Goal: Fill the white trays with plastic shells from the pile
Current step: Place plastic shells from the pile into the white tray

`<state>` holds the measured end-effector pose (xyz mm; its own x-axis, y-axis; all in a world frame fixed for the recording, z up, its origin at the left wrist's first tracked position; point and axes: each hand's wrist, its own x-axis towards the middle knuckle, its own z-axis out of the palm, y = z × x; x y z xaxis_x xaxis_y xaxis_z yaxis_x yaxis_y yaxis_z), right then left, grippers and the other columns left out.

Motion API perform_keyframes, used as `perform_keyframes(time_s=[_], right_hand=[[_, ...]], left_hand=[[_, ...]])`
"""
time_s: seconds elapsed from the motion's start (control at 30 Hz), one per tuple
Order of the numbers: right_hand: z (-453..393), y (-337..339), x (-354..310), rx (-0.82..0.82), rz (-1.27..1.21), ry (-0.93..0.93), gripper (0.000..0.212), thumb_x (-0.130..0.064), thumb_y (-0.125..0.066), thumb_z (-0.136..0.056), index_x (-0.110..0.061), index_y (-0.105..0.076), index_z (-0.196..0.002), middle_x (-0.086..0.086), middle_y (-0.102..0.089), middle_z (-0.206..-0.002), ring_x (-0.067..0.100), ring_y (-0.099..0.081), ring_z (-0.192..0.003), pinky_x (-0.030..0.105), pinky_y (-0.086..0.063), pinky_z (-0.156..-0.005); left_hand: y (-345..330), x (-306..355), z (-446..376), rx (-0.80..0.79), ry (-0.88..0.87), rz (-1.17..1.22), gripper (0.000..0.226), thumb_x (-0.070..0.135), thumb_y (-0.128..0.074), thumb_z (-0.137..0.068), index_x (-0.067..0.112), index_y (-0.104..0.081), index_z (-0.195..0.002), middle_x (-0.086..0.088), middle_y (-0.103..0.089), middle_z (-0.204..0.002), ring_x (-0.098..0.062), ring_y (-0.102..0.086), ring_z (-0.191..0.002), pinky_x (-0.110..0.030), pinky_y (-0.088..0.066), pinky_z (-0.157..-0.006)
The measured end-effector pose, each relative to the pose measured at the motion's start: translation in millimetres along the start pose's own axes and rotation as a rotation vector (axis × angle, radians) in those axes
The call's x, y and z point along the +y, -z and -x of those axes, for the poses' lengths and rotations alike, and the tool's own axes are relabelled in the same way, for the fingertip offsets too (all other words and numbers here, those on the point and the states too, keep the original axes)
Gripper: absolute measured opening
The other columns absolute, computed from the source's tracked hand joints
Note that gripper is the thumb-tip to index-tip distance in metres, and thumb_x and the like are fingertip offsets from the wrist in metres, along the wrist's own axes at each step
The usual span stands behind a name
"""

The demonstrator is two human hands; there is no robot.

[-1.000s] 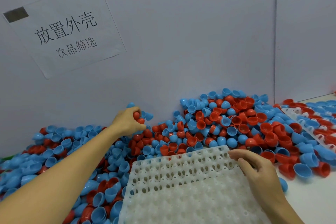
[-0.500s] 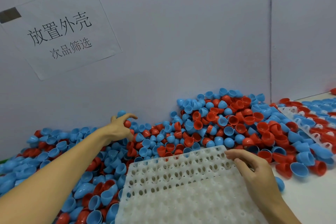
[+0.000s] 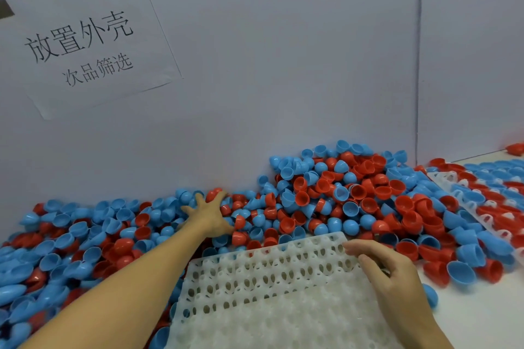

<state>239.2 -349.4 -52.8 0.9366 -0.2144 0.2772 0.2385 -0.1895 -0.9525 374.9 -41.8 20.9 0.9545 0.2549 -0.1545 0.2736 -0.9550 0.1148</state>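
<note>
Against the far grey wall, a wide loose pile of blue and red hollow plastic half-shells (image 3: 326,195), spread from the far left across to the right, highest right of centre. High on the wall at left, a white paper sign with black printed characters (image 3: 85,42).

Near centre, a white moulded plastic tray with rows of round sockets (image 3: 269,286), far edge touching the pile, every visible socket bare. At the far right, a second white tray (image 3: 465,204), partly buried under shells. At the near right, a strip of pale surface (image 3: 482,317) with a few stray shells.

Reaching from the near left, left hand (image 3: 208,214), now spread flat with fingers splayed on the shells at the far side of the pile, grasping nothing. A second ago: curled around a couple of red shells. Half a second ago: fingers opening. Shells apparently released back into the pile rather than carried to the tray, so no progress on filling; probably raking or searching for a better handful.

At the tray's far right corner, right hand (image 3: 388,272), fingers loosely curled and resting on the rim, unchanged, apparently steadying the tray.
</note>
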Motion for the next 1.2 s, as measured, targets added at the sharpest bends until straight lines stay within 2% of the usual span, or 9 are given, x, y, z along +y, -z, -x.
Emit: perform_keyframes(time_s=[0.1,0.2,0.27,0.37,0.53,0.73,0.9,1.03,1.2], right_hand=[[0,0,0,-0.005,-0.001,0.005,0.034,0.004,-0.057,-0.092,-0.025,-0.076,-0.093,-0.019,-0.074,-0.088,0.004,-0.066,-0.086,0.017,-0.05,-0.07],[0,0,0,-0.004,-0.016,0.005,0.035,0.005,-0.057,-0.092,-0.025,-0.076,-0.092,-0.017,-0.074,-0.09,-0.001,-0.066,-0.09,0.02,-0.049,-0.077],[0,0,-1,-0.005,-0.022,0.004,0.035,0.004,-0.057,-0.092,-0.025,-0.077,-0.092,-0.016,-0.074,-0.09,0.0,-0.066,-0.089,0.022,-0.05,-0.077],[1,-1,-1,-0.005,-0.029,0.0,0.035,0.004,-0.057,-0.092,-0.025,-0.077,-0.093,-0.016,-0.075,-0.091,0.0,-0.066,-0.09,0.023,-0.05,-0.078],[1,0,-3,-0.009,-0.02,-0.006,0.036,0.003,-0.057,-0.092,-0.027,-0.077,-0.092,-0.016,-0.075,-0.091,-0.001,-0.066,-0.089,0.024,-0.05,-0.078],[1,0,-4,-0.005,-0.022,-0.001,0.035,0.004,-0.057,-0.092,-0.025,-0.076,-0.092,-0.016,-0.075,-0.09,-0.002,-0.066,-0.089,0.022,-0.049,-0.077],[1,0,-4,-0.006,-0.027,0.005,0.035,0.004,-0.057,-0.092,-0.026,-0.076,-0.092,-0.017,-0.074,-0.091,-0.001,-0.066,-0.09,0.024,-0.05,-0.078],[0,2,-6,-0.018,-0.023,0.017,0.035,0.006,-0.057,-0.092,-0.024,-0.077,-0.092,-0.015,-0.075,-0.093,-0.001,-0.066,-0.09,0.02,-0.052,-0.075],[0,5,-11,-0.032,0.0,0.019,0.037,0.006,-0.054,-0.094,-0.024,-0.076,-0.093,-0.01,-0.076,-0.09,0.003,-0.068,-0.088,0.007,-0.05,-0.068]], left_hand=[[-4,3,-3,0.022,0.004,-0.014,0.083,0.047,-0.077,-0.081,0.042,-0.03,-0.149,-0.015,-0.014,-0.157,-0.051,-0.015,-0.143,-0.064,-0.033,-0.111],[6,-7,-4,0.099,-0.043,0.065,0.055,0.031,-0.081,-0.077,0.036,-0.055,-0.125,-0.01,-0.044,-0.134,-0.04,-0.043,-0.127,-0.05,-0.039,-0.108],[15,-20,-5,0.197,-0.066,0.287,0.03,0.012,-0.079,-0.076,0.028,-0.064,-0.096,-0.007,-0.061,-0.106,-0.027,-0.061,-0.09,-0.036,-0.05,-0.086],[29,-40,-3,0.322,-0.003,0.571,0.029,-0.003,-0.069,-0.081,0.026,-0.066,-0.086,-0.01,-0.061,-0.083,-0.021,-0.048,-0.054,-0.026,-0.046,-0.052],[40,-50,0,0.353,0.053,0.98,0.013,0.017,-0.067,-0.096,0.028,-0.065,-0.101,-0.009,-0.059,-0.1,-0.022,-0.061,-0.073,-0.03,-0.054,-0.048],[47,-32,9,0.365,0.086,1.453,0.015,0.011,-0.061,-0.099,0.022,-0.061,-0.109,-0.01,-0.059,-0.106,-0.025,-0.062,-0.08,-0.032,-0.053,-0.058],[59,-28,46,0.2,0.03,1.801,0.011,0.017,-0.057,-0.102,0.019,-0.061,-0.112,-0.014,-0.063,-0.123,-0.025,-0.064,-0.081,-0.027,-0.054,-0.062],[46,-30,106,0.11,-0.004,1.946,0.021,0.024,-0.068,-0.09,0.019,-0.066,-0.11,-0.015,-0.063,-0.125,-0.024,-0.065,-0.086,-0.023,-0.056,-0.054],[21,-42,184,0.052,-0.006,2.127,0.046,0.023,-0.074,-0.071,0.012,-0.068,-0.116,-0.019,-0.072,-0.109,-0.024,-0.07,-0.069,-0.024,-0.055,-0.048]])
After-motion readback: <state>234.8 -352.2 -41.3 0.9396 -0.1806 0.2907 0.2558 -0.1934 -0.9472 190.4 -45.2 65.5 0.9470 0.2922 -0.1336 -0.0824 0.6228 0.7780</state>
